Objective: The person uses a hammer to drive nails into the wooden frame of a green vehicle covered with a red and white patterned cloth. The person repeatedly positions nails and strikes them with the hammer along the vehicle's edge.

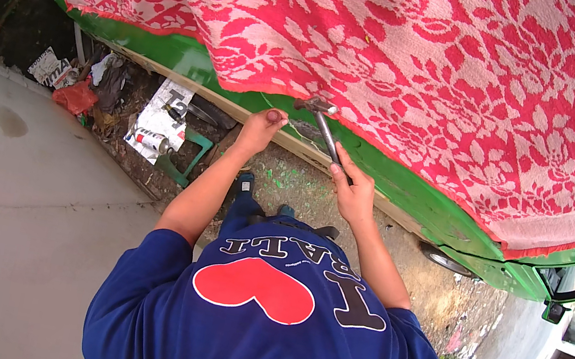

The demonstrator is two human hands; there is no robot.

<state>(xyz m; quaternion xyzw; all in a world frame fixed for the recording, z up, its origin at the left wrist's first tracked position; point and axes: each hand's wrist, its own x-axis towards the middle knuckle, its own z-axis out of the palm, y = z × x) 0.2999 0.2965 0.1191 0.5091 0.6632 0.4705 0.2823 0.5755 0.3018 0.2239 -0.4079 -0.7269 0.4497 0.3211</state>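
The fingers of my right hand point(356, 195) are closed around the handle of a steel-headed hammer point(327, 139) with a dark grey shaft; its head is raised away from me, close to the lower edge of the cloth. The fingers of my left hand point(257, 134) are curled to the left of the hammer, apart from it; I cannot tell the identity of the small reddish-brown rounded form at their tip. Both hands are over the side of a green painted vehicle point(180, 57), where the panel near the hammer head shows a rough grey patch. A red-and-pink floral cloth point(429, 74) covers much of the vehicle above. A long pale beige strip point(219, 97) runs along its lower side. Farther left, a green plastic stool point(192, 163) bears a white printed sheet point(158, 116) and a small can point(150, 141). Beyond lies a crumpled red plastic bag point(75, 98), beside the grey concrete slab point(36, 166).
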